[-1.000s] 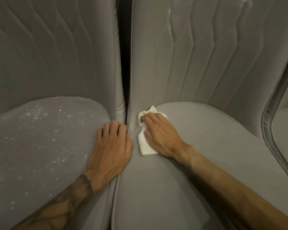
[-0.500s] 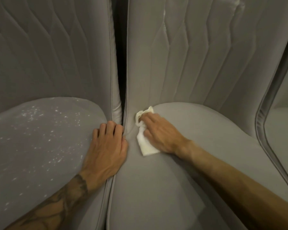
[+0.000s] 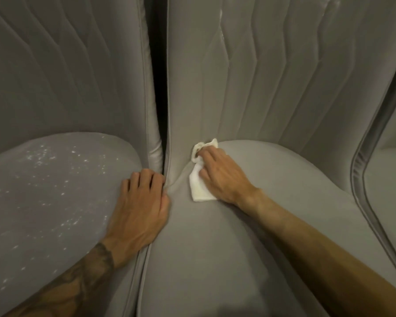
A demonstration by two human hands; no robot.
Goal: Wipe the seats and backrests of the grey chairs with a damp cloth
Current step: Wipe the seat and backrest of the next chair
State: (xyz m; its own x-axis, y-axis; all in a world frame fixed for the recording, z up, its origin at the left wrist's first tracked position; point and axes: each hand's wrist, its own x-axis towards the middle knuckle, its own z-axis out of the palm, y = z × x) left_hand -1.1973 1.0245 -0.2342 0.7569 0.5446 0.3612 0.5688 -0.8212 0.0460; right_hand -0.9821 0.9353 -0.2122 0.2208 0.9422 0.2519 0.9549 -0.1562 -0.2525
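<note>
dim, warm indoor light; soft shadow beneath the right forearm (image 3: 306, 243); black gap (image 3: 157, 88) between the backrests (image 3: 284, 76); wide-angle bowing at edges; slight softness throughout

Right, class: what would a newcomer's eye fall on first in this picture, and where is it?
The white cloth stands out against the grey: the right hand holds it pressed into the crease between the middle chair's seat and backrest. Next come the white specks scattered over the left chair's seat, with the left hand resting at its right edge.
</note>
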